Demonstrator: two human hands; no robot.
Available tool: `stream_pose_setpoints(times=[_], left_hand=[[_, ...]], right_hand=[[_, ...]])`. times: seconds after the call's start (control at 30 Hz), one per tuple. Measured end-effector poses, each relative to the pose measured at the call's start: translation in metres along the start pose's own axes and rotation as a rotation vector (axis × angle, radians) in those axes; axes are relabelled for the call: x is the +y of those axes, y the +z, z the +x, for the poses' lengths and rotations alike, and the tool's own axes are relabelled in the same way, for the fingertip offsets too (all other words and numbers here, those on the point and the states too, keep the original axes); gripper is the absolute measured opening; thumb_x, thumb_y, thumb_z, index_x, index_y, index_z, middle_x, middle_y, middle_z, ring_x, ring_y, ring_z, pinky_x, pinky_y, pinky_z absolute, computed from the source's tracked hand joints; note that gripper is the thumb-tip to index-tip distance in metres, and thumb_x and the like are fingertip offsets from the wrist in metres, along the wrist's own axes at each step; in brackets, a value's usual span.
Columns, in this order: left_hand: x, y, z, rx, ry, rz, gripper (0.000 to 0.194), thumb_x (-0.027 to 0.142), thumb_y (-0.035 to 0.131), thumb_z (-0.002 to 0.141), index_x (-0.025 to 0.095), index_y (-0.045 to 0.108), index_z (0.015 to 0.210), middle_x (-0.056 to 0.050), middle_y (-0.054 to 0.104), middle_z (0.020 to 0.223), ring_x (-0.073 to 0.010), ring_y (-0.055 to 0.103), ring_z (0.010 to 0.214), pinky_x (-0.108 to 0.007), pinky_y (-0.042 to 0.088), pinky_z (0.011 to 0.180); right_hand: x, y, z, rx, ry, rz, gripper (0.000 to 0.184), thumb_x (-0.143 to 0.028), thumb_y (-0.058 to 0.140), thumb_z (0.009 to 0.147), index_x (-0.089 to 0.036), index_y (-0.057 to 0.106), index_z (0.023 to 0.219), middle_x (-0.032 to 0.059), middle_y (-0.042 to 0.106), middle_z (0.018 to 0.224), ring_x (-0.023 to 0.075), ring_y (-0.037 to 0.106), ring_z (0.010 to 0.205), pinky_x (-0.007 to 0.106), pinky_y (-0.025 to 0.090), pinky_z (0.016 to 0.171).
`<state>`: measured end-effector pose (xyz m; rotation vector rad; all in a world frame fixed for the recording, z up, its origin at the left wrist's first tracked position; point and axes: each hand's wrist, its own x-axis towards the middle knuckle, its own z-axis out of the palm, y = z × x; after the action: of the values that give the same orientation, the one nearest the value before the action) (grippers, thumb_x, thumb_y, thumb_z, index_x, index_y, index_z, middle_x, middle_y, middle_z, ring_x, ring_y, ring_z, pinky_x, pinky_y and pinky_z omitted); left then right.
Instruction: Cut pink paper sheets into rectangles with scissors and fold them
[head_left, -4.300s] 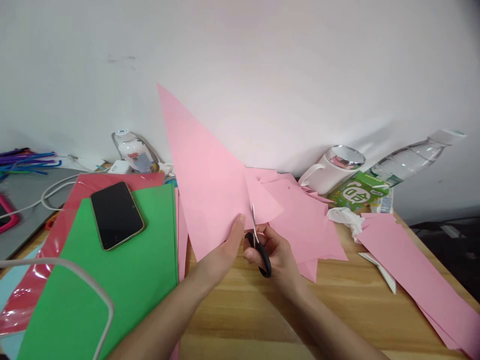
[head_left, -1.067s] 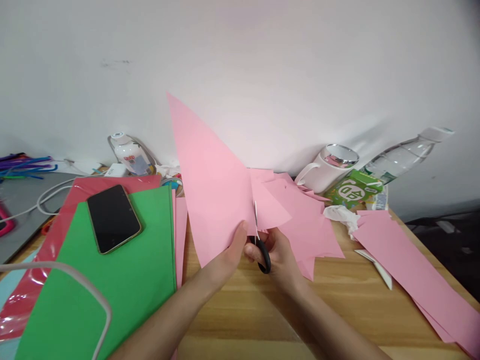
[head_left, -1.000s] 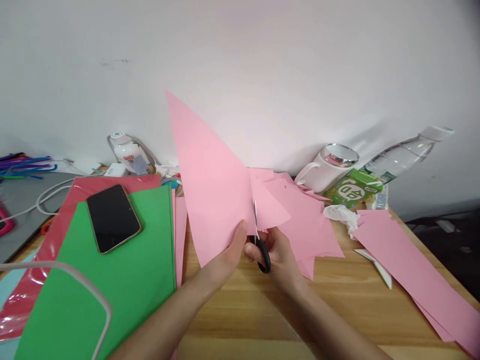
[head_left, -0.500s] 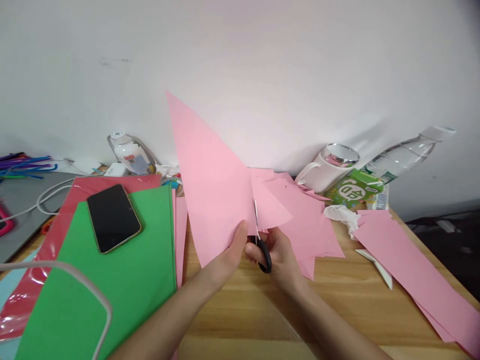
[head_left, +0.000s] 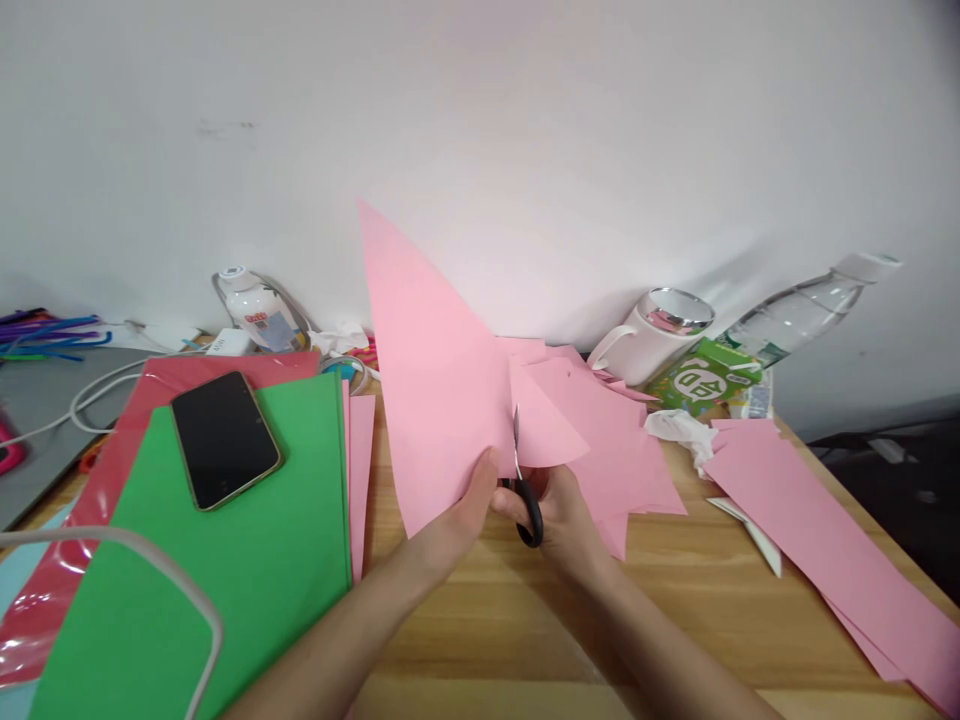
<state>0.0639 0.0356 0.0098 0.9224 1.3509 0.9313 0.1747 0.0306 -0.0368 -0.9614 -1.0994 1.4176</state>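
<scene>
Fingers of the left hand point(head_left: 459, 517) clamp the pink paper point(head_left: 442, 390); those of the right hand point(head_left: 564, 512) grip black-handled scissors point(head_left: 532, 515). Paper held taut near the cut should part cleanly.

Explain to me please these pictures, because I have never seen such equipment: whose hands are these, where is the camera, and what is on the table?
There is no robot here: these are one person's bare hands. All pictures come from one camera worn on the head, looking forward and down.

The left hand has its grip on a raised pink sheet. The right hand holds black-handled scissors, their blades at that sheet.

On the wooden table, a phone lies on green paper at left. Behind the hands are loose pink pieces; at right are a mug and pink strips.
</scene>
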Motion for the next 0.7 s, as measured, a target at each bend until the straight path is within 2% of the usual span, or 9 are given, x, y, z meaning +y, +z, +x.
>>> stream_pose_setpoints(times=[0.2,0.43,0.57,0.7], left_hand=[[-0.006,-0.002,0.0031,0.021,0.047,0.003,0.047,0.031,0.059,0.078,0.018,0.053,0.123,-0.008,0.056,0.127,-0.0219,0.036,0.129,-0.028,0.028,0.109],[-0.0054,-0.0022,0.0026,0.008,0.027,-0.009,0.047,0.031,0.059,0.078,0.021,0.051,0.123,-0.005,0.056,0.128,-0.0215,0.038,0.128,-0.029,0.03,0.108],[-0.0043,-0.0009,0.0016,0.063,0.038,0.015,0.049,0.029,0.06,0.077,0.023,0.049,0.124,-0.004,0.053,0.13,-0.0208,0.033,0.131,-0.027,0.032,0.107],[-0.0051,-0.001,0.0025,0.052,0.043,-0.002,0.05,0.028,0.059,0.078,0.021,0.048,0.126,-0.005,0.053,0.13,-0.022,0.034,0.13,-0.03,0.031,0.108]], right_hand=[[-0.001,0.0003,0.0004,0.004,-0.005,0.008,0.058,-0.05,0.075,0.06,-0.017,0.059,0.106,0.0093,0.07,0.083,0.031,0.062,0.09,0.036,0.052,0.064],[-0.0019,-0.0012,-0.0005,0.004,-0.009,-0.033,0.055,-0.05,0.075,0.059,-0.017,0.062,0.102,0.0079,0.07,0.08,0.0289,0.064,0.083,0.035,0.052,0.063],[-0.0012,-0.0007,-0.0001,0.006,-0.017,-0.022,0.054,-0.049,0.075,0.06,-0.018,0.062,0.102,0.0082,0.07,0.084,0.0286,0.063,0.085,0.035,0.052,0.064],[-0.0002,-0.001,0.0006,0.012,-0.021,-0.018,0.055,-0.048,0.075,0.06,-0.017,0.06,0.104,0.0083,0.07,0.084,0.0294,0.063,0.088,0.035,0.052,0.066]])
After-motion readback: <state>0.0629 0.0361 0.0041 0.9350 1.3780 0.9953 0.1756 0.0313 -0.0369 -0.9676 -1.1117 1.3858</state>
